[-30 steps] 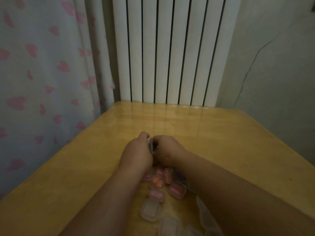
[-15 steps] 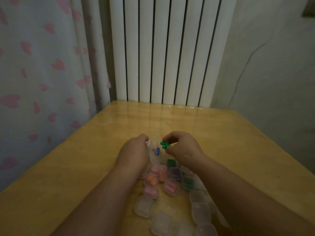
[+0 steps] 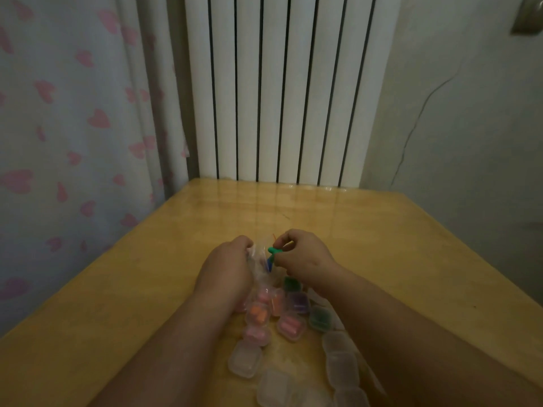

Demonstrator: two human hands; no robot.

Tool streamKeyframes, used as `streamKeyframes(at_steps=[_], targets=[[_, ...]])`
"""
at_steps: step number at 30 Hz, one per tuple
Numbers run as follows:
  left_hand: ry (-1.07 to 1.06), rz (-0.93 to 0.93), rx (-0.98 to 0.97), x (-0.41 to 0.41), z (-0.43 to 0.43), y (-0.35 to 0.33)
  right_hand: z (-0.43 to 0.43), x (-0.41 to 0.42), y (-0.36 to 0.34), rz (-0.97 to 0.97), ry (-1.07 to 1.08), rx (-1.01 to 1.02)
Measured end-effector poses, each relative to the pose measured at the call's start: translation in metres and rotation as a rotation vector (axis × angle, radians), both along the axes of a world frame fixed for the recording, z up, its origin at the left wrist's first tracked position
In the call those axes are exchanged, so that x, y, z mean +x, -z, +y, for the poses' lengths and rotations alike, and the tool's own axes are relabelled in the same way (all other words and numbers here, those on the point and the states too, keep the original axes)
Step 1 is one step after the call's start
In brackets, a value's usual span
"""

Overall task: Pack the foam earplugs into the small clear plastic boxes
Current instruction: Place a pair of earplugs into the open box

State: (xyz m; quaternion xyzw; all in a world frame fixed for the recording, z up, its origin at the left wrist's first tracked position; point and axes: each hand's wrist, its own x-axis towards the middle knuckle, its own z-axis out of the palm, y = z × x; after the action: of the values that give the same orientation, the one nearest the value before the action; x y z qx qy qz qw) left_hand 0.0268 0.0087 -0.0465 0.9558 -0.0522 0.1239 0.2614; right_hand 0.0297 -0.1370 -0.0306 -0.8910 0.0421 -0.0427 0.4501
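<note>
Head view: my left hand (image 3: 227, 270) grips a clear bag (image 3: 260, 267); my right hand (image 3: 304, 257) pinches a green earplug (image 3: 274, 250) at its mouth. On the table (image 3: 411, 245), filled boxes (image 3: 289, 326) cluster by my wrists, while about as many empty boxes (image 3: 245, 361) wait nearer me.

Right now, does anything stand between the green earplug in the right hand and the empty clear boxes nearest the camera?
The clear bag in the left hand hangs just below the green earplug, pinched in the right hand, and filled boxes on the table lie between it and the empty boxes. Nothing else intervenes.
</note>
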Motion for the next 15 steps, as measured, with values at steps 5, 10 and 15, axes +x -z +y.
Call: streamKeyframes(at_steps=[5,10,15], targets=[[-0.003,0.000,-0.002,0.002,0.000,0.000,0.008,0.008,-0.001,0.007,-0.006,-0.090],[-0.001,0.001,-0.001,0.002,0.000,0.000,0.012,0.011,-0.003,0.015,-0.023,-0.072],[0.000,0.005,-0.003,0.001,0.001,-0.001,0.014,0.013,-0.001,0.006,-0.031,-0.126]])
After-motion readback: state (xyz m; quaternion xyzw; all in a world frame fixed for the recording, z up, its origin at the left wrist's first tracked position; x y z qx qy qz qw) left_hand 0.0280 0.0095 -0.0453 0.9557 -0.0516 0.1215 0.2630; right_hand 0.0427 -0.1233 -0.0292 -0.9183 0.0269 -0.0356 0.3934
